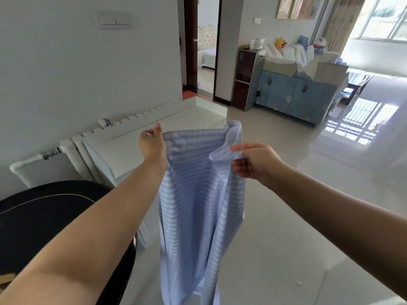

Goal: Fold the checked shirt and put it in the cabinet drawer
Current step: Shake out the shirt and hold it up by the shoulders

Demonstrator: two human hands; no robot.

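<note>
One light-blue, white-checked cotton shirt (pixel 198 205) is held up at the centre of the frame, hanging unfolded above the pale tiled floor (pixel 286 238). Its top edge is pinched by two hands: the left hand (pixel 154 144) has its grip closed on one shoulder, the right hand (pixel 255 161) on the collar. One white cabinet (pixel 132 146) is seen left of centre, behind the shirt.
</note>
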